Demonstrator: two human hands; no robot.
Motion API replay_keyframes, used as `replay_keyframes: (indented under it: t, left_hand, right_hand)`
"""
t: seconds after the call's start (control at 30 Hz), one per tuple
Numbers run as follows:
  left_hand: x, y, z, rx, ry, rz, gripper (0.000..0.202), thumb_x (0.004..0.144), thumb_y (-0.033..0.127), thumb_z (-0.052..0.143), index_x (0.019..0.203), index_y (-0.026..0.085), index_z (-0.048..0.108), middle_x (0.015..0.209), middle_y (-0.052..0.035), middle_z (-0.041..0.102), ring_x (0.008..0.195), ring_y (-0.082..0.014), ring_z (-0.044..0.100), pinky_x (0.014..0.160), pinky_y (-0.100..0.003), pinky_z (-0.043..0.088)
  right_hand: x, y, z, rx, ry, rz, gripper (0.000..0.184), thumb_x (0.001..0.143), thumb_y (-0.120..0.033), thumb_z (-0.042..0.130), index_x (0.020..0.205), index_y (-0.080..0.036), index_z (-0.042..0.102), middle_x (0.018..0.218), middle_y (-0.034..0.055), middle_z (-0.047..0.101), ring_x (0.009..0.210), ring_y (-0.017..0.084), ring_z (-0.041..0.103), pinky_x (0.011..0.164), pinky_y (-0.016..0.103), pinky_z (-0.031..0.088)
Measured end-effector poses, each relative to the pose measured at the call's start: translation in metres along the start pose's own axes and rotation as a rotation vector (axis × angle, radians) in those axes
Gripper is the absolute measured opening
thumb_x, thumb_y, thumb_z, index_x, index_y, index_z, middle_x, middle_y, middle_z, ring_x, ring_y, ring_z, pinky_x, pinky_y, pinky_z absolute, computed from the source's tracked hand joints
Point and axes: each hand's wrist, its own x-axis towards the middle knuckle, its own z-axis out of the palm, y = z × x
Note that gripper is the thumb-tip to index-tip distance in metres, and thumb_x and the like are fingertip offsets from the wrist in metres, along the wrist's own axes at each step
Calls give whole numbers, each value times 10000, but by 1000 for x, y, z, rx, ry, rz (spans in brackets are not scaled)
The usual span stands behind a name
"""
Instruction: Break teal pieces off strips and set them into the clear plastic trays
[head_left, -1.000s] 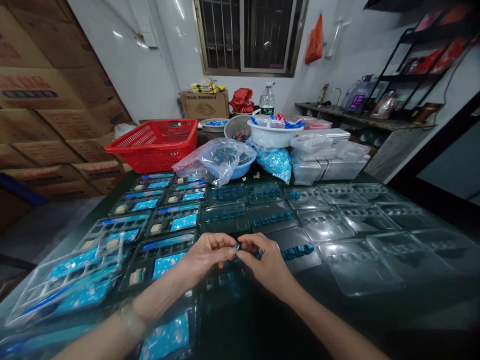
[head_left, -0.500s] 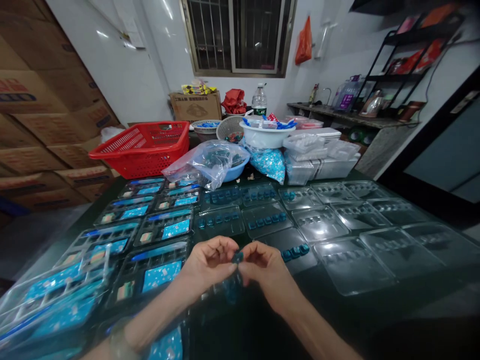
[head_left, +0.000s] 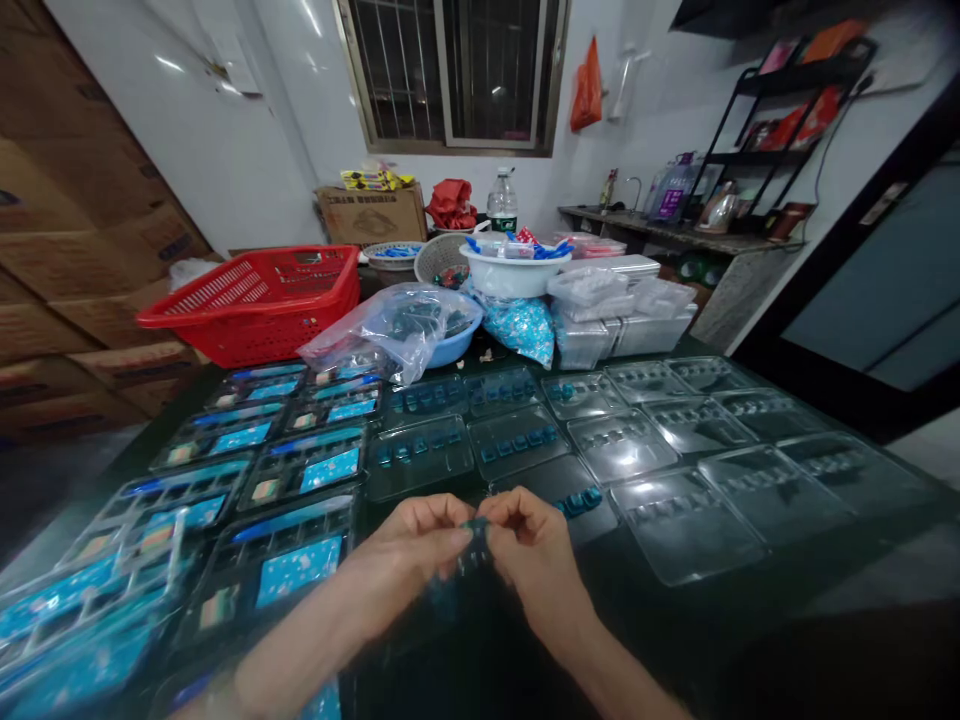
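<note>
My left hand [head_left: 415, 548] and my right hand [head_left: 534, 552] meet low in the middle of the view, fingertips pinched together on a small dark blue piece [head_left: 475, 530]. Both hands hover just over a clear plastic blister tray [head_left: 450, 590] at the near edge of the dark table. Right behind them lies another clear tray [head_left: 577, 490] with a short row of blue pieces in it. Filled trays with blue cards [head_left: 292, 565] lie to the left of my left hand.
Several empty clear trays [head_left: 682, 520] cover the right side of the table. At the back stand a red basket [head_left: 255, 300], a plastic bag in a blue bowl [head_left: 405, 325], a white bowl [head_left: 510, 275] and stacked clear boxes [head_left: 622, 310]. Cardboard cartons [head_left: 82, 260] line the left wall.
The camera has swung to the right and the hands now sit a little lower in the view. Both hands keep pinching the small blue piece between them.
</note>
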Motion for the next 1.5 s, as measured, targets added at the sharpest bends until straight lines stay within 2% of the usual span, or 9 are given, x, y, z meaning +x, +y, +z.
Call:
replay_keyframes:
  t: [0.17, 0.37, 0.53, 0.67, 0.83, 0.97, 1.07, 1.2, 1.5]
  left_hand:
    - [7, -6, 8, -130, 29, -52, 103, 682, 217, 628, 682, 121, 588, 552, 19, 480, 457, -49, 378, 456, -189, 248]
    - [7, -3, 25, 150, 223, 54, 136, 730, 248, 597, 672, 139, 540, 558, 37, 462, 501, -56, 351, 469, -181, 250]
    - [21, 3, 37, 279, 314, 117, 192, 723, 298, 605, 652, 147, 510, 537, 52, 454, 490, -53, 344, 453, -173, 246]
    - [47, -5, 38, 180, 299, 29, 206, 696, 320, 623, 777, 151, 537, 548, 40, 492, 444, -53, 366, 414, -181, 223]
    - [80, -10, 42, 43, 200, -47, 271, 718, 275, 588, 946, 139, 535, 706, -26, 566, 545, -99, 487, 448, -205, 322]
    - [94, 2, 42, 59, 155, -40, 331, 720, 308, 590, 1008, 158, 530, 857, -66, 580, 679, -146, 538, 504, -236, 384]
    - [92, 14, 30, 226, 215, -1, 337, 720, 372, 586, 982, 164, 549, 907, -65, 579, 720, -150, 532, 541, -239, 389]
    - [75, 26, -2, 470, 381, 49, 346, 709, 427, 580, 963, 193, 566, 849, -19, 586, 736, -150, 518, 598, -236, 393]
    - [28, 15, -87, 604, 623, -33, 402, 593, 466, 659, 916, 231, 613, 811, -11, 633, 759, -205, 553, 588, -245, 431]
  right_hand:
    - [-2, -1, -7, 271, -48, 143, 137, 728, -134, 516, 776, -205, 409, 689, -46, 510, 422, 19, 304, 373, 142, 194]
    - [-4, 3, -23, 199, -77, 253, 151, 776, -243, 518, 875, -228, 404, 591, -85, 394, 387, 16, 225, 332, 133, 134]
    - [-4, -8, -33, -282, 37, -146, 180, 787, -192, 496, 965, -217, 497, 823, -2, 522, 651, 84, 496, 534, 190, 404]
    - [0, -18, -44, -623, -21, -386, 181, 766, -151, 499, 933, -189, 559, 853, 32, 546, 719, 115, 525, 620, 224, 421]
    - [19, -27, -74, -870, -33, -387, 91, 759, -162, 513, 824, -176, 574, 722, 5, 551, 643, 104, 518, 581, 211, 398]
    - [71, -37, -125, -1132, 73, -385, 142, 781, -243, 524, 889, -201, 607, 775, 4, 605, 693, 105, 549, 621, 195, 415]
    - [131, -41, -168, -1332, 253, -345, 198, 793, -258, 505, 911, -168, 635, 833, 49, 628, 740, 131, 564, 667, 217, 416]
    - [191, -34, -203, -1470, 275, -273, 213, 777, -263, 507, 909, -195, 659, 864, 57, 639, 753, 157, 576, 659, 234, 404]
    - [214, -20, -209, -1766, 104, -215, 226, 797, -234, 460, 902, -220, 660, 881, 57, 635, 832, 163, 567, 695, 217, 377]
